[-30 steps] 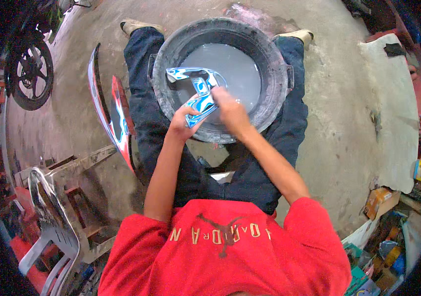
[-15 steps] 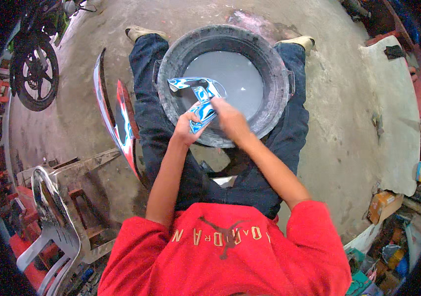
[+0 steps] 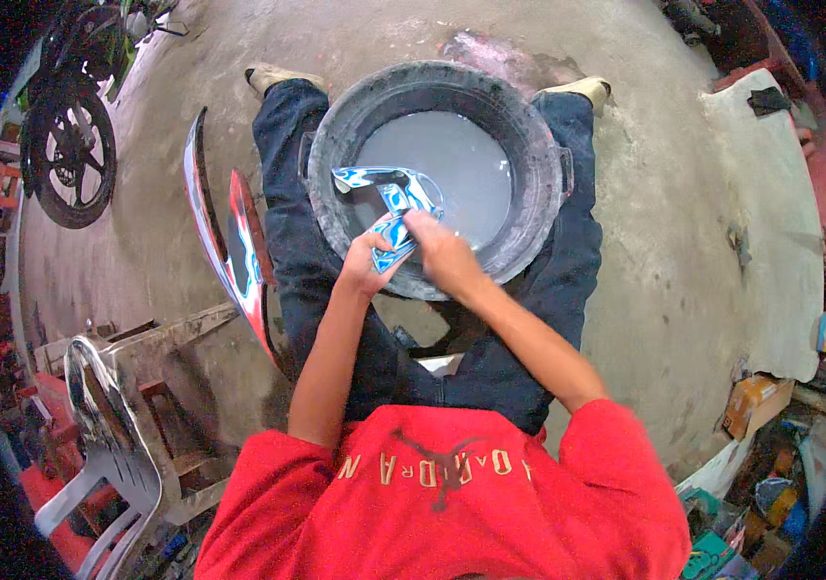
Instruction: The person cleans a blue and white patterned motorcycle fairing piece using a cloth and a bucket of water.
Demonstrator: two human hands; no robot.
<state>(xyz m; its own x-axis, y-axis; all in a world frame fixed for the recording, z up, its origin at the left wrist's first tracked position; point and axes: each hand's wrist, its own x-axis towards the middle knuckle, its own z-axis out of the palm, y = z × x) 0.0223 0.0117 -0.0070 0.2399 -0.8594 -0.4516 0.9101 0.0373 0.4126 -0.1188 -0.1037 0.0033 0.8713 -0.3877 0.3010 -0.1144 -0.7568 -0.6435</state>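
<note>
A curved blue-and-white patterned plastic panel (image 3: 397, 197), resembling a motorcycle fairing piece, is held over the near left part of a round dark basin (image 3: 545, 193). Cloudy grey water (image 3: 461, 164) lies in the basin. My left hand (image 3: 365, 267) grips the panel's near end, thumb on top. Against the panel's right side, my right hand (image 3: 445, 255) has its fingers pressed together, somewhat smeared by motion. Whatever it may hold under the fingers is hidden. The basin stands between my legs.
Two long curved panels, one white-edged (image 3: 202, 198) and one with red (image 3: 246, 246), rest left of my leg. A motorcycle wheel (image 3: 70, 159) stands far left, a grey plastic chair (image 3: 128, 440) near left. A cardboard box (image 3: 757, 402) and a pale sheet (image 3: 776, 242) are at right.
My right hand has shifted slightly left and closer along the panel. The left hand keeps its grip. The whole view has shifted a little, so the basin appears lower.
</note>
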